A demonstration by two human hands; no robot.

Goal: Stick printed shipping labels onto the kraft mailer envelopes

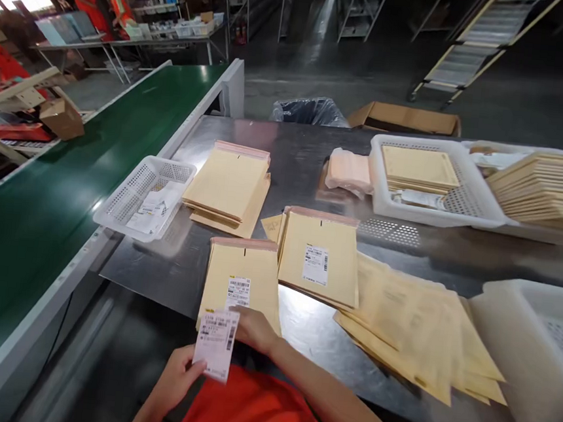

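My left hand [178,376] pinches a small stack of white printed shipping labels [214,346] at its lower left edge. At the upper right corner of the labels, the curled fingers of my right hand [254,330] close on them; its fingertips are partly hidden. Just behind lies a tan padded envelope [220,265] with a label [238,289] stuck on it, partly covered by my right hand. A second stack of padded envelopes [294,235], its top one labelled, sits to the right. Farther back is an unlabelled envelope stack [229,180].
A white basket [106,212] with papers stands at the left, beside a green conveyor belt [62,182]. Loose envelopes [410,321] spread to the right near a white bin [497,335]. Another basket [381,203] and a pink wrapped pack [349,171] stand at the back.
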